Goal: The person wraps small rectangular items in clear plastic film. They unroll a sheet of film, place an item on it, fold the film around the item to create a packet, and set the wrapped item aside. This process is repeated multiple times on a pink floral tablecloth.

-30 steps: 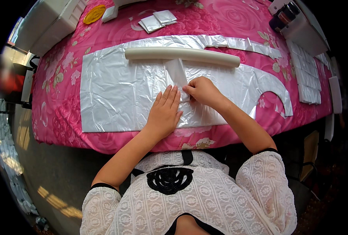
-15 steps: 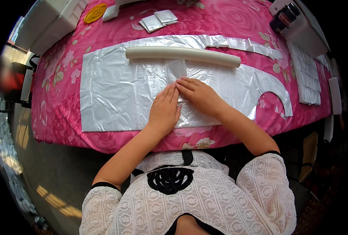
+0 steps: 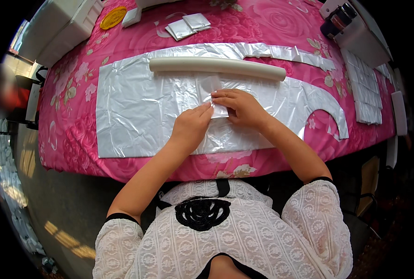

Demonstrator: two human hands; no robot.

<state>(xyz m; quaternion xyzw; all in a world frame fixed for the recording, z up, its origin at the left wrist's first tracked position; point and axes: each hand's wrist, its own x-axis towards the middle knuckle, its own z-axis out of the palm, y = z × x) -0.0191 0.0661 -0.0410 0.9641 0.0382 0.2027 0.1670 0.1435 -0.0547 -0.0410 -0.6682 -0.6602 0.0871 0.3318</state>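
Observation:
A thin white plastic apron (image 3: 132,109) lies spread on the table, with a curved cut-out at its right end and a long strap along the far side. Across its far half rests a pale tube (image 3: 216,66). Just on my side of the tube, my left hand (image 3: 191,124) and my right hand (image 3: 241,107) meet at a small folded piece of clear plastic (image 3: 220,112). Fingers of both hands are closed on its edges, the left at its left side and the right at its far right side. Part of the piece is hidden under the fingers.
A pink floral cloth (image 3: 76,135) covers the table. Several flat folded plastic packets (image 3: 188,26) lie at the far side. To the right are stacked folded plastic sheets (image 3: 363,88) and a dark bottle (image 3: 338,21). White boxes (image 3: 58,32) and a yellow disc (image 3: 113,17) are far left.
My fingers, previously laid flat together on the plastic, have curled and now grip the small piece. Its near edge has come up into view between my hands. The tube has barely shifted.

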